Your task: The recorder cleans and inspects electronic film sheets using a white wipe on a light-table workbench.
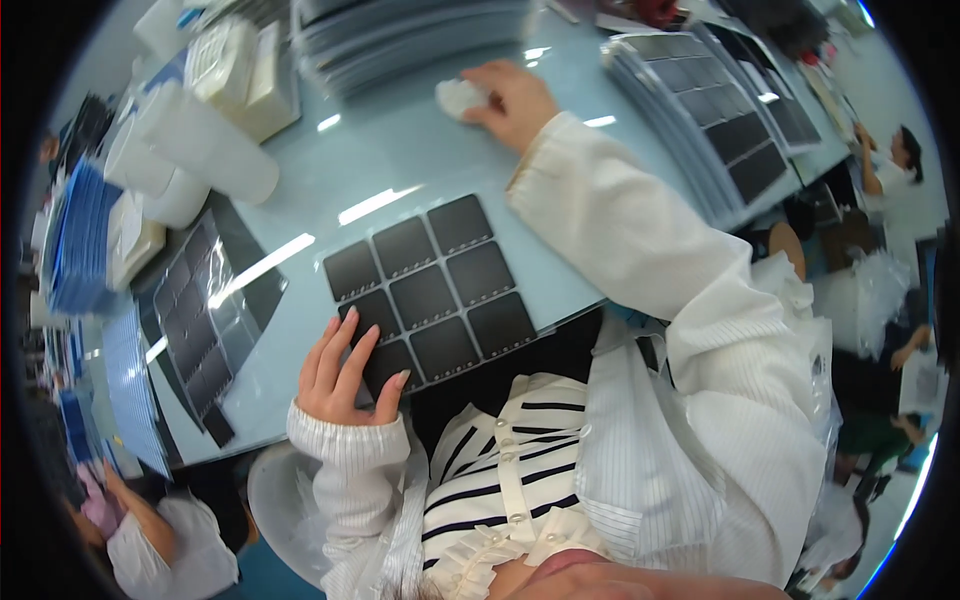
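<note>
A sheet of dark square panels (436, 297) in a grid, with pale lines between them, lies flat near the table's front edge. On its lower left corner rests my left hand (345, 372), fingers spread and holding nothing. Farther out on the table, my right hand (517, 108) pinches a crumpled white wad (461, 100), which looks like a wipe or tissue. The wad is low over the tabletop or touching it; I cannot tell which. My right arm stretches well past the sheet, and its fingertips are partly behind the wad.
Tall stacks of trays stand at the back (410, 45) and on the right (690, 120). White cylinders (205, 145) and white blocks (222, 70) crowd the left. Another panel sheet (195, 315) lies on clear film there. Co-workers sit on both sides.
</note>
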Available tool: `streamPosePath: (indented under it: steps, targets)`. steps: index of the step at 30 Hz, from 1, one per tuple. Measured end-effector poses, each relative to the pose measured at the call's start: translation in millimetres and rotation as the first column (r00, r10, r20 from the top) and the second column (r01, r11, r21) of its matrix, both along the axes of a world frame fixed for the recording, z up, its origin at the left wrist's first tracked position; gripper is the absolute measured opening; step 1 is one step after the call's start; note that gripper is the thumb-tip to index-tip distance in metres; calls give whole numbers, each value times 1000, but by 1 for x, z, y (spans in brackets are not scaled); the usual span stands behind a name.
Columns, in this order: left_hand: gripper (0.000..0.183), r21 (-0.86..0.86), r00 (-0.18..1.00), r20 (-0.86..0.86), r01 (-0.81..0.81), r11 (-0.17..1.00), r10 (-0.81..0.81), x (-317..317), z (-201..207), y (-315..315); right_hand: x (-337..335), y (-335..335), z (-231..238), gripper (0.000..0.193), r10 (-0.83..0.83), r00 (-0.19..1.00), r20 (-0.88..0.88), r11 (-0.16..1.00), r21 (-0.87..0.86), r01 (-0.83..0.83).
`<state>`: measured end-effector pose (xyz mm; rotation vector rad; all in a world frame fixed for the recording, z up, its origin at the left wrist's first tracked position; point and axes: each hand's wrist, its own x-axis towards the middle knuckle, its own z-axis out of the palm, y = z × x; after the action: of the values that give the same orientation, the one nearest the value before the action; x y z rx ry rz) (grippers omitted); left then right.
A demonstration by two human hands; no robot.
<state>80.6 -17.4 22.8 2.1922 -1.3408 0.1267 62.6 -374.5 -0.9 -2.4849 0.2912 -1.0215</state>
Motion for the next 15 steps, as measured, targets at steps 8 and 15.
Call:
streamPosePath:
  steps: [8, 15]
  targets:
    - [42, 24, 999, 40, 18, 1000, -19, -6, -1, 9, -136, 78, 52, 28, 733, 652, -193, 511, 789, -341]
    - [40, 1, 997, 57, 47, 999, -47, -6, -7, 10, -188, 153, -70, 56, 805, 355, -474, 544, 830, -125]
